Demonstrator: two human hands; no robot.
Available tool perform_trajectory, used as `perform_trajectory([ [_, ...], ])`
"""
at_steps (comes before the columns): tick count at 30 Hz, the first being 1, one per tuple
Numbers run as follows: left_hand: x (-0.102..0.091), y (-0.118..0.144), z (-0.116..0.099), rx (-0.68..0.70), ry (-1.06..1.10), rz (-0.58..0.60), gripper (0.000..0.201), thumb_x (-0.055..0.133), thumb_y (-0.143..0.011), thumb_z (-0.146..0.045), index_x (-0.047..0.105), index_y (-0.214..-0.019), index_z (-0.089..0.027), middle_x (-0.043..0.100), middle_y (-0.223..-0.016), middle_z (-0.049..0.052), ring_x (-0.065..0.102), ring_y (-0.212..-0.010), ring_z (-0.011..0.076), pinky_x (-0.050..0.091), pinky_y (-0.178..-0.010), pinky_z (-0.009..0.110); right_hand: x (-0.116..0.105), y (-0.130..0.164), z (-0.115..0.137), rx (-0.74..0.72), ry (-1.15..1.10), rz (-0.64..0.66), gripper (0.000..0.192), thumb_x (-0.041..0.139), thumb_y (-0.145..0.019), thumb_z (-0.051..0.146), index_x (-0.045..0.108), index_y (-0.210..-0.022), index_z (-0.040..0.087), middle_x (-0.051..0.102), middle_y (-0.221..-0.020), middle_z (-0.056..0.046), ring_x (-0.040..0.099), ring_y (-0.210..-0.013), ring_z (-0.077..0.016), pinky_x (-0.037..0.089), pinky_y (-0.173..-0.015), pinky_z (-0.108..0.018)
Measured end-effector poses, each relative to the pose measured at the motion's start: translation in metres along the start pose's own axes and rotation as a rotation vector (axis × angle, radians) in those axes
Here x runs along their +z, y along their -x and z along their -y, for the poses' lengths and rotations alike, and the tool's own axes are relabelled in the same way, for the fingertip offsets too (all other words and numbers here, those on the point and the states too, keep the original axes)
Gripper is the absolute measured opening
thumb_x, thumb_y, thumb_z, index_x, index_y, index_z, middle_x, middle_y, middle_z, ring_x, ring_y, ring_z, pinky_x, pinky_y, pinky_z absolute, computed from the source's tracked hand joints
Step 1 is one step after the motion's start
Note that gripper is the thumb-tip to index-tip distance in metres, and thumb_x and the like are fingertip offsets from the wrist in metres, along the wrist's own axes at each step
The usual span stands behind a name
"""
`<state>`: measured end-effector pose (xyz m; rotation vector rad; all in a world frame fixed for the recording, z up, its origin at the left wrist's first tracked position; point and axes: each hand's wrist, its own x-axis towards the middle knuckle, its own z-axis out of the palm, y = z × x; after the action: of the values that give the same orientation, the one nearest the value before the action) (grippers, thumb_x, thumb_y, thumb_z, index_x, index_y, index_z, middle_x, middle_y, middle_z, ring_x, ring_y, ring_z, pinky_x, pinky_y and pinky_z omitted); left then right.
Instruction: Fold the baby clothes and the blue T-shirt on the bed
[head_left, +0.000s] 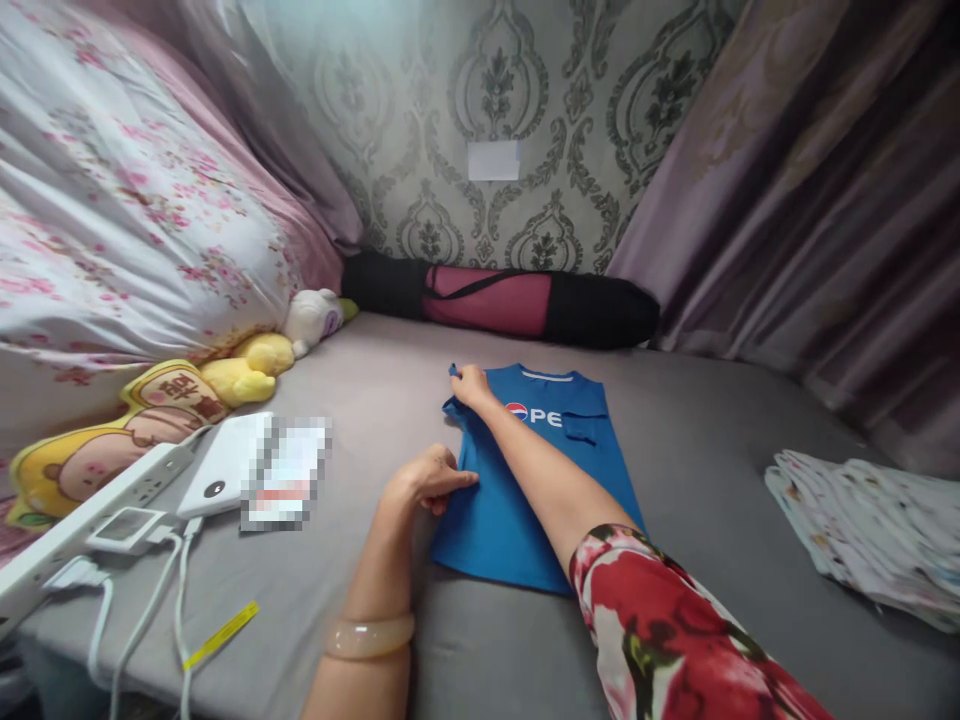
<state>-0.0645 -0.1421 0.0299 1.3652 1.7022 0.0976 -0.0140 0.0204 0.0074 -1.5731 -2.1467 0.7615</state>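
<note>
A blue T-shirt (pixel 517 500) with a white logo lies partly folded on the grey bed sheet (pixel 705 440) in front of me. My right hand (pixel 470 383) reaches across it and pinches the far left shoulder corner of the shirt. My left hand (pixel 429 478), with a pale bangle on the wrist, presses its fingertips on the shirt's left edge near the middle. The right arm wears a red floral sleeve and covers part of the shirt.
A folded patterned cloth (pixel 870 530) lies at the right. A power strip (pixel 90 510), a white power bank (pixel 221 465) and cables lie at the left beside plush toys (pixel 247 365). A black and pink rolled bag (pixel 502 300) rests against the wall.
</note>
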Motion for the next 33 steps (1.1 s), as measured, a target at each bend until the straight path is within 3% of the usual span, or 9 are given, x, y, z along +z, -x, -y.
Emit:
perform_trajectory([
  [3,-0.001,0.006,-0.001,0.035,-0.022,0.021,0.040,0.053,-0.084,-0.041,0.045,-0.052,-0.018,0.052,-0.039,0.000,0.050,-0.039,0.0119,0.044,-0.049,0.024,-0.017,0.000,-0.017,0.011,-0.173,-0.065,0.020,0.051,-0.090,0.023,0.069,-0.086,0.015,0.072,-0.088,-0.006,0.068,-0.089,-0.0203,0.052,-0.077,-0.026],
  [7,-0.001,0.012,-0.004,0.069,-0.007,0.013,0.029,0.054,-0.082,-0.034,0.045,-0.058,-0.019,0.052,-0.041,-0.001,0.053,-0.041,0.0126,0.042,-0.046,0.022,-0.044,0.009,-0.039,0.041,-0.399,-0.147,0.022,0.047,-0.091,0.026,0.066,-0.093,0.015,0.069,-0.081,0.000,0.066,-0.066,-0.0125,0.053,-0.058,-0.020],
  [15,0.016,0.020,-0.028,0.143,0.014,0.047,0.013,0.051,-0.083,-0.030,0.052,-0.083,-0.016,0.058,-0.047,-0.002,0.057,-0.042,0.0133,0.041,-0.042,0.020,-0.087,0.040,-0.081,0.124,-0.571,-0.261,0.036,0.051,-0.089,0.027,0.057,-0.123,0.017,0.070,-0.088,-0.003,0.067,-0.070,-0.0134,0.056,-0.066,-0.027],
  [23,0.038,0.020,-0.046,0.160,-0.085,0.120,0.013,0.056,-0.079,-0.026,0.057,-0.073,-0.015,0.060,-0.048,-0.001,0.054,-0.040,0.0108,0.042,-0.044,0.020,-0.095,0.058,-0.117,0.290,-0.522,-0.335,0.045,0.057,-0.084,0.024,0.055,-0.128,0.017,0.071,-0.094,-0.008,0.068,-0.075,-0.0174,0.057,-0.068,-0.031],
  [28,0.044,0.016,-0.045,0.189,-0.176,0.139,0.028,0.056,-0.081,-0.034,0.055,-0.059,-0.016,0.057,-0.044,0.000,0.053,-0.041,0.0106,0.042,-0.044,0.020,-0.092,0.063,-0.129,0.356,-0.531,-0.293,0.053,0.061,-0.082,0.027,0.051,-0.131,0.011,0.070,-0.097,-0.013,0.068,-0.067,-0.0184,0.058,-0.060,-0.034],
  [33,0.047,0.015,-0.046,0.161,-0.311,0.131,0.034,0.057,-0.076,-0.033,0.048,-0.047,-0.018,0.059,-0.046,0.003,0.055,-0.044,0.0122,0.043,-0.044,0.021,-0.092,0.071,-0.129,0.303,-0.515,-0.250,0.073,0.069,-0.076,0.027,0.040,-0.143,0.016,0.069,-0.100,-0.010,0.067,-0.069,-0.0170,0.059,-0.064,-0.032],
])
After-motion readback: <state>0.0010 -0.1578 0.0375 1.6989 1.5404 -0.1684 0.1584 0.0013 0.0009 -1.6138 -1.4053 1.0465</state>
